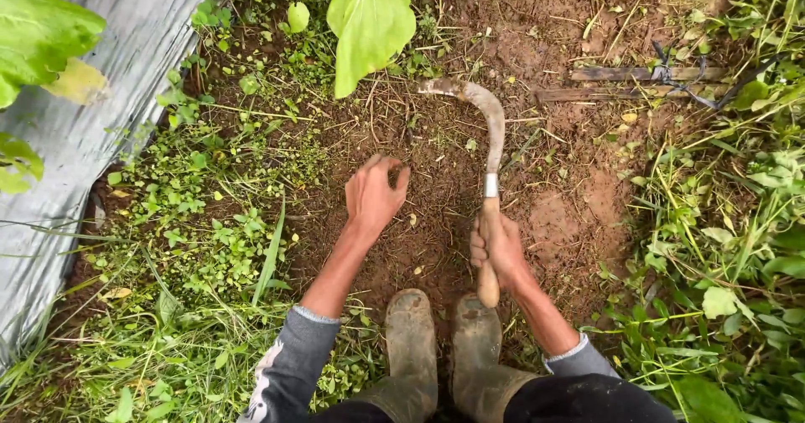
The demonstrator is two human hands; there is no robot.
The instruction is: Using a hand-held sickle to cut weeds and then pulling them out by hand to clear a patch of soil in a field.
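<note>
Gripping a sickle (489,150), right fingers (480,251) curl shut; left fingers (381,171) touch soil (436,222).

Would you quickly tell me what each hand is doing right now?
Left hand: fingers curled down onto the bare soil; whether it holds anything cannot be told.
Right hand: closed around the wooden handle of a sickle.

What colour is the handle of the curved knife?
Light brown wood, on the sickle in the right hand; head view.

bare soil (436,146) ahead open; weeds (210,222) crowd left, grass (721,222) right, big leaf (369,20) overhangs far edge.
</note>
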